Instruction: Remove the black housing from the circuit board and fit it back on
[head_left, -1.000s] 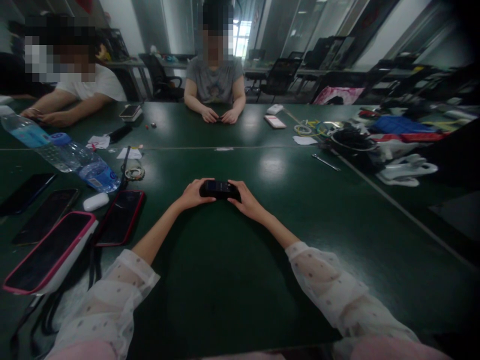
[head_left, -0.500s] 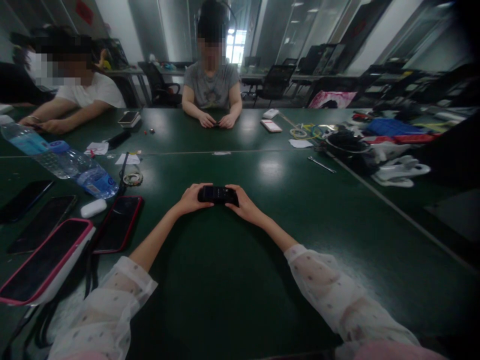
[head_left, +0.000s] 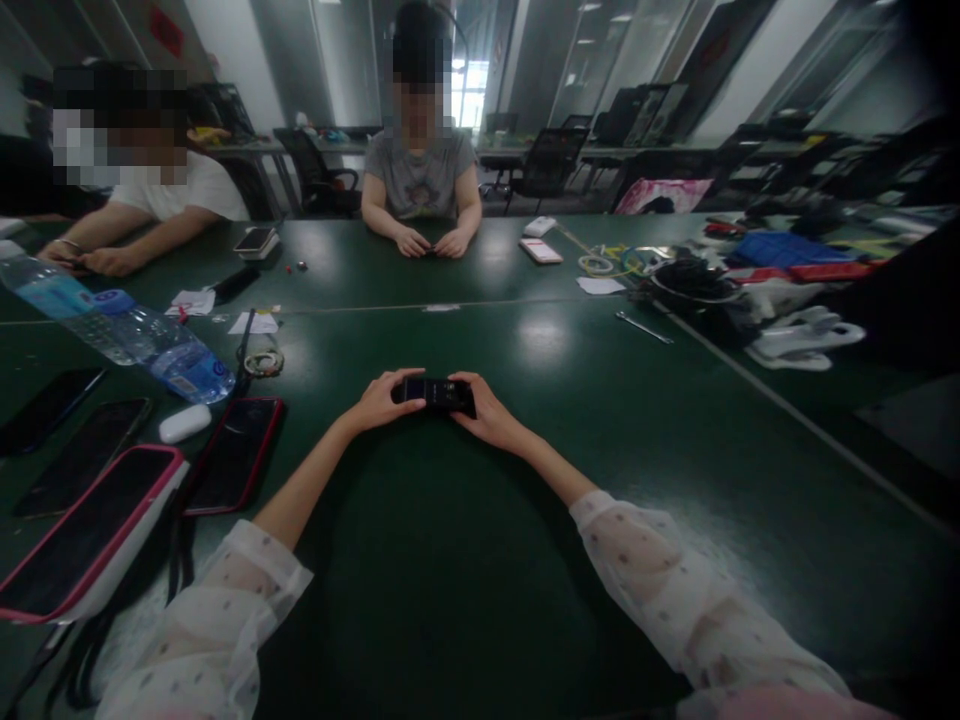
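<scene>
A small black device [head_left: 437, 393] with a lit display lies sideways between my hands, low over the green table [head_left: 450, 560]. My left hand [head_left: 384, 401] grips its left end, with the thumb along the near edge and the fingers along the far edge. Its right end is held by my right hand [head_left: 488, 410] in the same way. The palms hide both ends of the device. To the left of my left arm lie a red-edged phone [head_left: 235, 455] and a white earbud case [head_left: 185, 424].
Water bottles [head_left: 161, 345] and a pink-cased phone [head_left: 90, 535] are at the left. A wrench [head_left: 643, 327] lies right of centre, near cables and a white tool [head_left: 806, 340]. Two people sit across the table, one in a grey shirt [head_left: 421, 175].
The view has shifted very slightly. Both hands keep their hold on the black device, with no clear movement. The person at the far left has leaned a little.
</scene>
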